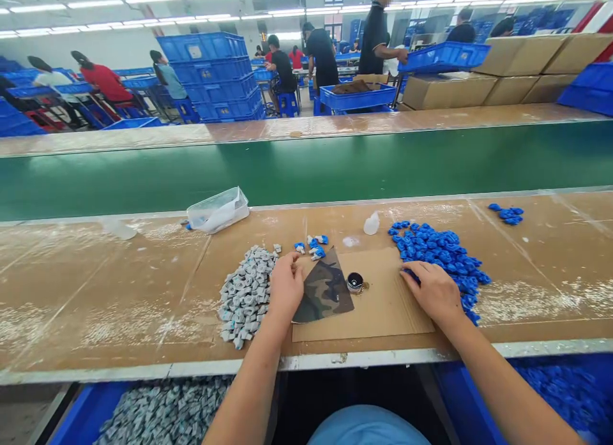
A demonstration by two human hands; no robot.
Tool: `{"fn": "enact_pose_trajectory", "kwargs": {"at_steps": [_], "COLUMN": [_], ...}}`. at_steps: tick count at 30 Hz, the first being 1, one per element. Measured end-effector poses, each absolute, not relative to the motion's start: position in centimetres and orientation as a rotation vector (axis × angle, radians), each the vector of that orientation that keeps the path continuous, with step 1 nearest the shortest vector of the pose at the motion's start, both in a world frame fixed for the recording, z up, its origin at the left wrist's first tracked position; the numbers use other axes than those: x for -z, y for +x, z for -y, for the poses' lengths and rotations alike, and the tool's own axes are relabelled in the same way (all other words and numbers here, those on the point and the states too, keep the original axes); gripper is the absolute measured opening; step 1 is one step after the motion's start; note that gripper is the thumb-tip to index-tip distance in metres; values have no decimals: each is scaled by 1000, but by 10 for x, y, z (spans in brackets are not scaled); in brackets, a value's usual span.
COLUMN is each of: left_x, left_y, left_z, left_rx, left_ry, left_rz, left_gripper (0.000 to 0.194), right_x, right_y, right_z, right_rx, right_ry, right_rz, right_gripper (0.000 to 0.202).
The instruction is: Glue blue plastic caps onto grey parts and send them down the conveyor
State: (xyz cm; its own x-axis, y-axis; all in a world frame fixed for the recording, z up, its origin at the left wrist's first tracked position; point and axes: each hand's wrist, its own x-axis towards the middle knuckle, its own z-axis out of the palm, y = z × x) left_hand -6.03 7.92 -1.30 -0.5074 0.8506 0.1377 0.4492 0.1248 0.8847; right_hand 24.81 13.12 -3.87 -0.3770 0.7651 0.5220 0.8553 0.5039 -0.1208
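My left hand [286, 286] is between a heap of small grey pieces [246, 295] and a camouflage-patterned sheet [324, 288]. Its fingers are curled together, and whatever they may hold is hidden. On the right, my right hand [437, 293] rests at the near left edge of a heap of small blue pieces [438, 247]. Thumb and fingers close around a blue piece [412, 276] there. Between my hands lies a cardboard sheet [368, 320], partly under the camouflage sheet. A small round black-and-silver cup-like part [355, 281] stands on the cardboard. Several blue-and-white pieces [316, 246] lie just beyond.
A clear plastic box [218, 210] sits tilted near the green conveyor belt [306, 167]. A small translucent bottle [371, 223] stands beyond the cardboard. Blue bins of grey pieces [163, 413] and blue pieces [565, 394] are below the table edge. People work in the background.
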Motion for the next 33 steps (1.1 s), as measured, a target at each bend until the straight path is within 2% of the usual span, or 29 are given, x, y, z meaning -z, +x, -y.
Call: {"fn": "enact_pose_trajectory", "kwargs": {"at_steps": [6,14,19,23,28,33], "left_x": [12,22,17,15,28,35], "left_y": [-98,-101,-98,-79,-39,-15], "left_z": [-33,-39,-36,-27,-16,-13], "left_rx": [-943,-752,-1006,-1240,-1332,-1364], "left_ry": [1736,1904,1897,1655,1286,1136], "left_rz": [-2416,-2413,-2334,-2104,-1747,-1620], "left_gripper": [15,15,20,21,23,21], "right_x": [31,13,13,7,5,7], "right_y": [239,218,200,190,186,184], "right_z": [-126,-112,-105,-106,-108,-110], "right_rx": [64,-418,-631,-617,-599,-578], "right_ry": [-1244,-1038,-1031,-972,-977,-992], "right_rz": [2160,2049,2029,2075,2120,2133], "right_gripper": [21,16,20,18,21,21]}}
